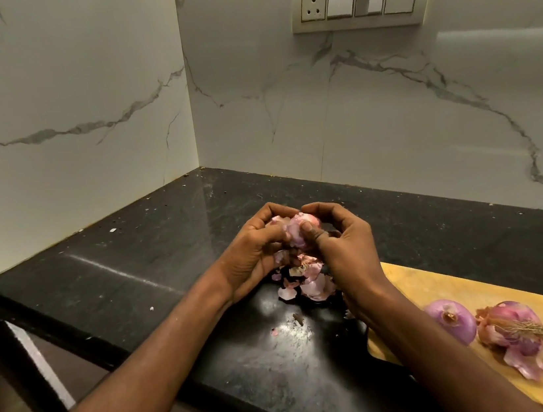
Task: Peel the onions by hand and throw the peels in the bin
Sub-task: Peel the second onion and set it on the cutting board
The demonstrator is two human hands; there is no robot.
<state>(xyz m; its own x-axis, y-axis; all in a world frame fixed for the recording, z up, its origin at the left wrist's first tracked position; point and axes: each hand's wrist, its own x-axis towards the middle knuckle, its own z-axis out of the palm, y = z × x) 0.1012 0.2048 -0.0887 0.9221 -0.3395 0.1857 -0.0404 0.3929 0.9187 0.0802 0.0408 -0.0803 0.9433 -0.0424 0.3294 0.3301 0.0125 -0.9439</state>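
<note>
Gripping one onion point(298, 233) between them, the left hand point(255, 253) and right hand point(340, 241) are hovering above the table point(166, 254), peels point(308, 284) lying just below the onion.

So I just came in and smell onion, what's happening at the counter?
A person is peeling a red onion, gripped between the left hand and right hand above the black counter. Loose peels lie on the counter beneath the hands. Two more onions sit on the wooden cutting board: one looks peeled, the other has skin still hanging. No bin is in view.
</note>
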